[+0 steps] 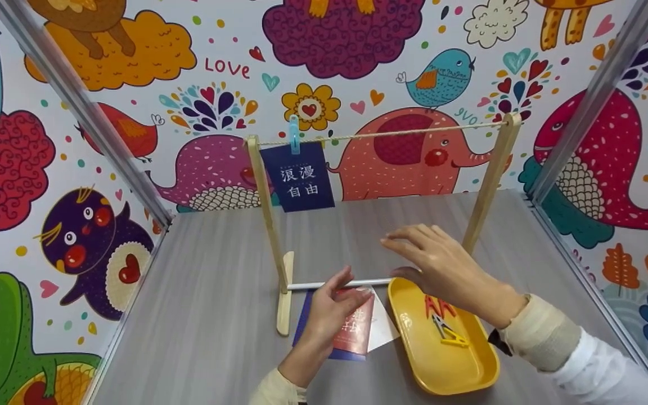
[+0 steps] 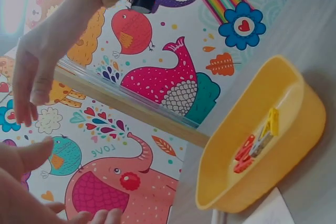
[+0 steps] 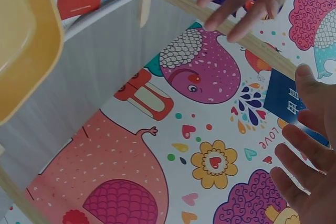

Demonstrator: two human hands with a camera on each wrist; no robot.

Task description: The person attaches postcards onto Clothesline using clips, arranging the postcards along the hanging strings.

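Observation:
A dark blue card (image 1: 300, 179) with white characters hangs from the rope (image 1: 391, 134), held by a light blue clothespin (image 1: 295, 135). My left hand (image 1: 328, 315) is raised above a red card (image 1: 356, 329), its fingers loose and holding nothing. Under and beside the red card lie a blue card (image 1: 348, 356) and a white card (image 1: 381, 323), partly covered. My right hand (image 1: 442, 264), empty with fingers relaxed, hovers over the far end of the yellow tray (image 1: 442, 379). Inside the tray are red clothespins (image 1: 440, 307), a grey one (image 1: 439, 324) and a yellow one (image 1: 454, 336).
Two wooden posts, left (image 1: 268, 219) and right (image 1: 491, 185), carry the rope. A white rod (image 1: 307, 285) runs low between them. Walls with printed animals (image 1: 425, 157) and metal corner strips (image 1: 85, 101) enclose the grey tabletop (image 1: 206, 315).

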